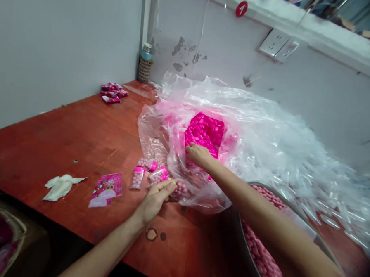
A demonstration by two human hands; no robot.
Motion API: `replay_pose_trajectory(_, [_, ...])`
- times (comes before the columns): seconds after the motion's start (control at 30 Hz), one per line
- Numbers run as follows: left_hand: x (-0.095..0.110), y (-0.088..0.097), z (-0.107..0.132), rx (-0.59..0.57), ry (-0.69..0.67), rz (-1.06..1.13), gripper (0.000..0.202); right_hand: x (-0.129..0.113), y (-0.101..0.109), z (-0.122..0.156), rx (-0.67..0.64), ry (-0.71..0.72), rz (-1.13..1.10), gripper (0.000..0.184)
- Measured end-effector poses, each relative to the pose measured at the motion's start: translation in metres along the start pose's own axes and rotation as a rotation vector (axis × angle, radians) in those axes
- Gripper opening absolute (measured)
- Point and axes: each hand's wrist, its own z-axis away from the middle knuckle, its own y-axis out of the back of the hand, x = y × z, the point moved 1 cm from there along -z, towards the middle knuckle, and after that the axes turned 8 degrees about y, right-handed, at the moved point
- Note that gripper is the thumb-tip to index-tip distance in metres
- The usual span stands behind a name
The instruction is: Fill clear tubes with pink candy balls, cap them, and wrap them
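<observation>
My left hand (159, 195) is closed around a small clear bottle of pink candy balls (180, 189), held low over the table. My right hand (199, 155) reaches to the near side of a clear plastic bag (179, 138) full of bright pink caps (205, 131). Its fingers are curled together at the edge of the caps, and what they grip is hidden. Just left of the held bottle, several filled bottles with pink caps (137, 178) stand or lie on the table.
Below my right arm sits a large metal basin (244, 236) of pink candy balls. Many clear empty bottles (283, 152) pile up at right. A printed card (108, 188), crumpled tissue (61, 186) and pink packets (113, 92) lie on the red table (79, 141). A box (21, 233) stands lower left.
</observation>
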Motion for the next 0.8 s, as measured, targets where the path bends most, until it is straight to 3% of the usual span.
replay_pose_trajectory(0.13, [-0.002, -0.001, 0.000, -0.019, -0.002, 0.007, 0.036, 0.001, -0.001, 0.000, -0.015, -0.010, 0.002, 0.026])
replay_pose_trajectory(0.27, [-0.005, 0.001, 0.001, 0.023, -0.063, -0.083, 0.035, 0.003, 0.012, 0.011, 0.006, -0.086, 0.008, 0.025])
replay_pose_trajectory(0.37, [-0.005, 0.003, 0.003, 0.063, -0.129, -0.204, 0.033, 0.001, 0.026, 0.047, 0.165, -0.110, -0.084, 0.028])
replay_pose_trajectory(0.43, [-0.003, 0.000, 0.004, 0.093, -0.184, -0.343, 0.030, -0.008, 0.033, 0.083, 0.352, 0.005, -0.411, 0.026])
replay_pose_trajectory(0.53, [-0.002, -0.011, 0.008, 0.082, -0.255, -0.520, 0.024, -0.032, 0.035, 0.133, 0.404, 0.174, -0.786, 0.026])
replay_pose_trajectory(0.67, [-0.005, -0.028, 0.013, 0.047, -0.344, -0.622, 0.020, -0.057, 0.029, 0.169, 0.452, 0.136, -0.731, 0.020])
replay_pose_trajectory(0.8, [-0.010, -0.038, 0.021, 0.066, -0.412, -0.734, 0.018, -0.063, 0.022, 0.186, 0.449, 0.067, -0.662, 0.011])
